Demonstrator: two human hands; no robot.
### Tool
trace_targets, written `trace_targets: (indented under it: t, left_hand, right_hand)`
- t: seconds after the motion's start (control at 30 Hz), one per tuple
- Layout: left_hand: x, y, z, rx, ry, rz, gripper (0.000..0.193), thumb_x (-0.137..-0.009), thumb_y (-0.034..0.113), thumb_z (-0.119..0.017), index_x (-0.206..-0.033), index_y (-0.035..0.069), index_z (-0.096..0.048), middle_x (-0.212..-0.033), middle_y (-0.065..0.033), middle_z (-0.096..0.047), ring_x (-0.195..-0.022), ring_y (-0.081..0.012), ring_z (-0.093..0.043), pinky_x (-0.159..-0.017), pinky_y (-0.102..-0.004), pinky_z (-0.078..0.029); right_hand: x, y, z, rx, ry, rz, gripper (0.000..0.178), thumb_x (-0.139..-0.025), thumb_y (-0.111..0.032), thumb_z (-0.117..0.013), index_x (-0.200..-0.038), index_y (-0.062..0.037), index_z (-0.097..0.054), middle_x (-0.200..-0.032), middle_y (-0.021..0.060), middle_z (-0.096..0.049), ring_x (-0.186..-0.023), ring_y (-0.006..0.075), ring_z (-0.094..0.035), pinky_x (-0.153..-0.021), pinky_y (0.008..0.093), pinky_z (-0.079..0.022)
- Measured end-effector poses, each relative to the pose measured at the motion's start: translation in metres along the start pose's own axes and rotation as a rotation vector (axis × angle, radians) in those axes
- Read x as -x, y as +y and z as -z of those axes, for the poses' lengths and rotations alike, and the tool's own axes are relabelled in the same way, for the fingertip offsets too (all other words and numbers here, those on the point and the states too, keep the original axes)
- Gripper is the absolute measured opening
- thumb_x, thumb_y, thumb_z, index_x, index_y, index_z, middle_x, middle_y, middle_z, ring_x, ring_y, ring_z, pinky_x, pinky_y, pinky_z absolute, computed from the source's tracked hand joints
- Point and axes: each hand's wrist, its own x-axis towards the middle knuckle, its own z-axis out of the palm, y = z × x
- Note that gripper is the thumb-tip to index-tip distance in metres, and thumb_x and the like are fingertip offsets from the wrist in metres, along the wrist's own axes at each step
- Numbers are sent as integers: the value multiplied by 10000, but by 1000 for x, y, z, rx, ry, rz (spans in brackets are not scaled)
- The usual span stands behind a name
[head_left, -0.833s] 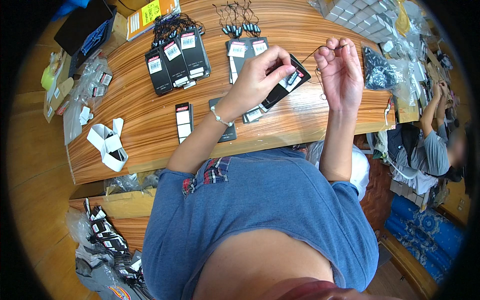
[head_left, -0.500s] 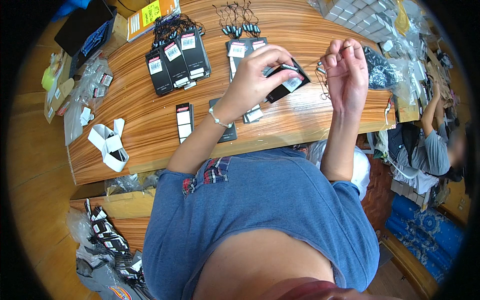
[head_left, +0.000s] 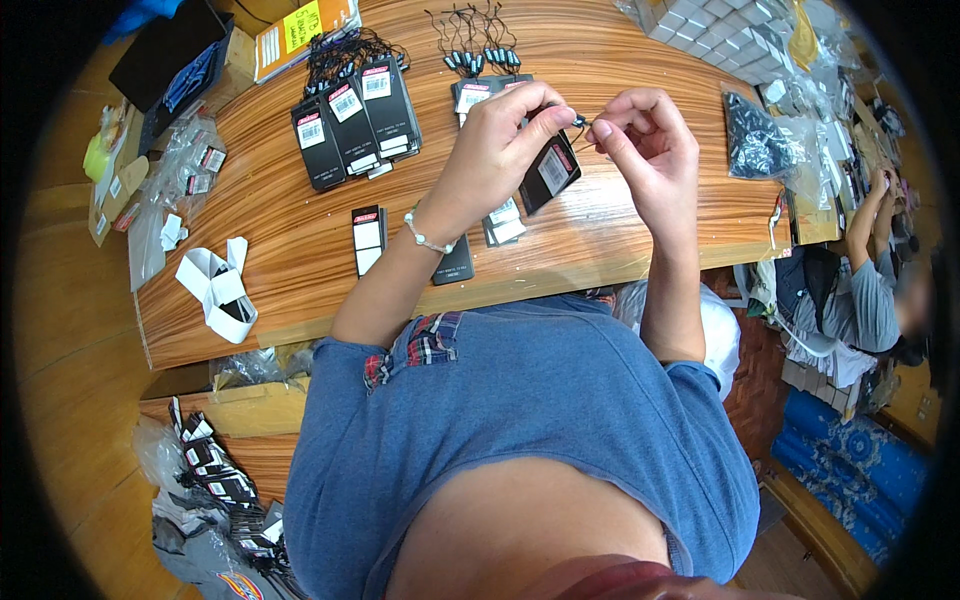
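Note:
My left hand (head_left: 492, 145), with a bracelet at its wrist, is closed in a pinch on the hang tag's cord (head_left: 579, 121), at its small fastener. The black hang tag (head_left: 552, 172), which bears a white label, hangs tilted below these fingers. Facing it, my right hand (head_left: 655, 150) pinches the cord's other end between thumb and forefinger. Behind and under my left hand lie more black tags (head_left: 473, 95) with their cords stretched to the far side. Near my left wrist are a narrow strip of labels (head_left: 368, 235) and a partly hidden black tag (head_left: 455, 265).
Stacked black tags (head_left: 345, 125) with bunched cords lie at the far left. A curled white label ribbon (head_left: 215, 285) rests near the left edge. A bag of dark cords (head_left: 758, 140) and rows of white boxes (head_left: 710, 35) stand right. Another person (head_left: 872, 300) works at far right.
My right hand has come left and down to meet the left hand at the cord. The tag, earlier held between my left fingers, now hangs below them.

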Motion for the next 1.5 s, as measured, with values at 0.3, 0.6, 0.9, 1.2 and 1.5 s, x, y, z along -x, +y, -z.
trace_targets:
  t: [0.3, 0.6, 0.9, 1.2, 1.5]
  left_hand:
    - [-2, -1, 0, 81, 10, 54, 210, -853, 193, -573, -811, -10, -609, -671, -46, -568, -641, -111, -499, -596, -248, -393]
    - [-3, -10, -3, 140, -36, 65, 212, -843, 212, -595, -803, 7, -628, -625, -10, -553, -580, -68, -459, -533, -221, -366]
    - [-2, -16, -1, 80, -63, 82, 227, -840, 240, -603, -812, 18, -637, -580, 17, -514, -520, -49, -391, -462, -222, -305]
    - [-2, -12, 5, 60, -204, 172, 191, -874, 184, -562, -855, 2, -616, -754, 8, -586, -723, -47, -519, -655, -202, -430]
    - [-5, -14, 10, 66, -309, 233, 214, -870, 212, -573, -833, 5, -615, -717, 30, -547, -684, -38, -477, -611, -200, -402]
  right_hand:
    - [-1, -1, -1, -26, 46, 4, 131, -792, 27, -590, -888, 9, -502, -770, 31, -563, -718, 90, -561, -658, 205, -442]
    - [2, 1, -3, -25, -33, -62, 115, -811, 25, -556, -885, -5, -474, -761, 16, -536, -712, 71, -528, -668, 207, -431]
    - [2, -3, 4, 24, -134, -119, 212, -809, 26, -539, -977, -27, -421, -717, 14, -536, -698, 65, -498, -652, 216, -410]
    - [3, 1, 7, 138, -165, -92, 195, -799, 26, -528, -957, -29, -428, -697, 12, -524, -660, 64, -481, -602, 217, -394]
    - [2, -2, 9, 306, -261, -48, 173, -798, 9, -527, -939, -22, -430, -646, 35, -507, -611, 94, -465, -560, 230, -390]
